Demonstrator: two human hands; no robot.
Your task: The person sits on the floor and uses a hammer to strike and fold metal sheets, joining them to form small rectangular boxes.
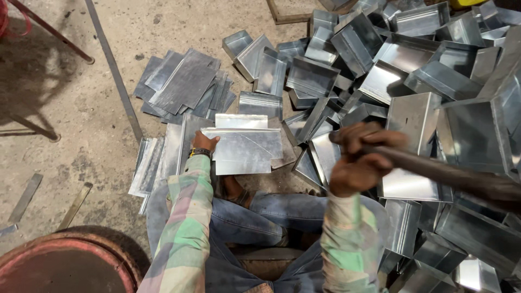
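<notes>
My left hand (204, 143) grips the left edge of a flat grey sheet-metal piece (244, 149) with a folded tab on top, held level in front of my knees. My right hand (359, 160) is closed around a dark metal rod-like tool (450, 174) that runs off to the right, raised just right of the sheet. Both sleeves are plaid, and I sit in blue jeans on the concrete floor (70, 108).
A big heap of folded sheet-metal trays (412, 65) fills the right side. Flat cut metal blanks (184, 84) lie stacked at upper left, more beside my left arm (154, 163). A long metal bar (115, 70) crosses the floor. A round rusty drum rim (70, 260) sits at lower left.
</notes>
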